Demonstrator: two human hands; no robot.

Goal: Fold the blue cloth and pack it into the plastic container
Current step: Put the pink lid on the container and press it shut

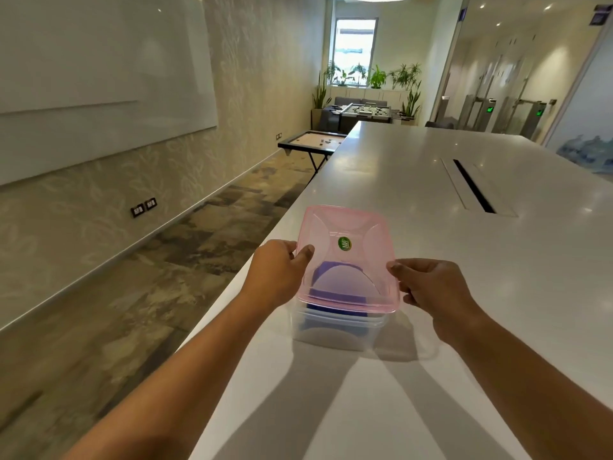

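A clear plastic container (335,333) stands on the white table near its left edge. The folded blue cloth (331,313) lies inside it, seen through the wall and the lid. A translucent pink lid (345,234) with a green sticker is held tilted over the container, its near edge low at the rim and its far edge raised. My left hand (278,270) grips the lid's left edge, thumb on top. My right hand (431,287) pinches the lid's right edge.
The long white table (431,180) stretches ahead, with a dark cable slot (474,187) to the right. Its left edge drops to a carpeted floor. A carrom board on a stand (311,142) sits beyond the table's far left side.
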